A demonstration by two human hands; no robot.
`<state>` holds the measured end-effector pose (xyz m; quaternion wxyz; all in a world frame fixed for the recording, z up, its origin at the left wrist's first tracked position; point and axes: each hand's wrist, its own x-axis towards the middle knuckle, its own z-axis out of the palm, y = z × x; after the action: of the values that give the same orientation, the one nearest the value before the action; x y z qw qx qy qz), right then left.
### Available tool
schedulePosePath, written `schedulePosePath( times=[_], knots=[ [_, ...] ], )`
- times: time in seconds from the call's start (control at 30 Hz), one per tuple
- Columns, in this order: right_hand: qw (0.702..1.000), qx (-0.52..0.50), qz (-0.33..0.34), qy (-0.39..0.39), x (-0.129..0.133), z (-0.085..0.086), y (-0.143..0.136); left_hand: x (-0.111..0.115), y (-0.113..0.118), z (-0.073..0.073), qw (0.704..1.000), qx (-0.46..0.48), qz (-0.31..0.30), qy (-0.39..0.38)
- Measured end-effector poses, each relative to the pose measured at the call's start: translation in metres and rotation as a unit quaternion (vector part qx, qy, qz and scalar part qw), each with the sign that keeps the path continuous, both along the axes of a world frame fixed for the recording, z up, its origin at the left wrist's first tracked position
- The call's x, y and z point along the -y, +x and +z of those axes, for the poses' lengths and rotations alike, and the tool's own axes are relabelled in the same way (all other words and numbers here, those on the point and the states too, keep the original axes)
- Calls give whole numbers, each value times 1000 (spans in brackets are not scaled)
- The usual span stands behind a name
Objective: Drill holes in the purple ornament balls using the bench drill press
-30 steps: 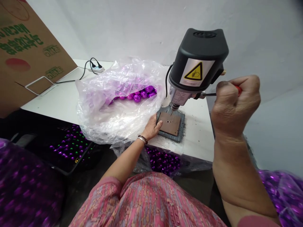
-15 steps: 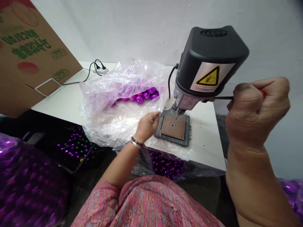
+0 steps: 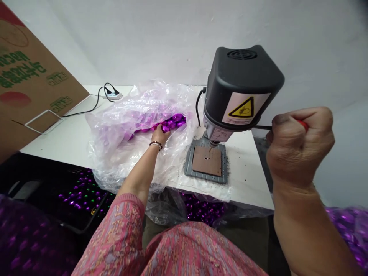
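My left hand (image 3: 160, 135) reaches into the clear plastic bag (image 3: 115, 161), its thumb and fingers closed about a shiny purple ball (image 3: 166, 128) at the edge of the pile. Most of those fingertips are hidden among the balls. Over on the right, my right hand (image 3: 300, 143) is wrapped round the lever (image 3: 263, 127) of a small black bench drill press (image 3: 244, 82); a bit of red shows in the fist. Below the drill bit (image 3: 210, 150), a brown square plate (image 3: 205, 163) with a small hole lies on the grey ribbed base (image 3: 188, 168).
A cardboard box (image 3: 34, 84) stands at the left of the white table (image 3: 63, 149). A power strip (image 3: 113, 95) with black plugs lies at the back. Dark shavings surround the base. Purple balls (image 3: 204, 211) show below the table edge, with another purple bag (image 3: 347, 230) at lower right.
My left hand has moved from beside the drill base, forward and left, into the purple balls. My right hand keeps its hold on the lever. The whole view has shifted slightly.
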<state>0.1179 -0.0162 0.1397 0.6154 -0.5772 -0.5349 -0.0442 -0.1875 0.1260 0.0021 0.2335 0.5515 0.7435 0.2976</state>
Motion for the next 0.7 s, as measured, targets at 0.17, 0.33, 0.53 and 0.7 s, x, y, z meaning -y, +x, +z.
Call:
schedulePosePath(
  times=[0.17,0.33,0.53,0.7],
  knots=[
    [1000,-23,8,0,-3,0,-2,57,-10,45,929,351,-121,8],
    [999,-27,20,7,-5,1,-5,133,7,60,869,456,-183,-50],
    [999,18,31,2,-5,9,-9,161,53,19,838,486,-227,-98],
    [999,14,33,-30,-5,12,-12,146,80,1,897,379,-218,-70]
  ],
)
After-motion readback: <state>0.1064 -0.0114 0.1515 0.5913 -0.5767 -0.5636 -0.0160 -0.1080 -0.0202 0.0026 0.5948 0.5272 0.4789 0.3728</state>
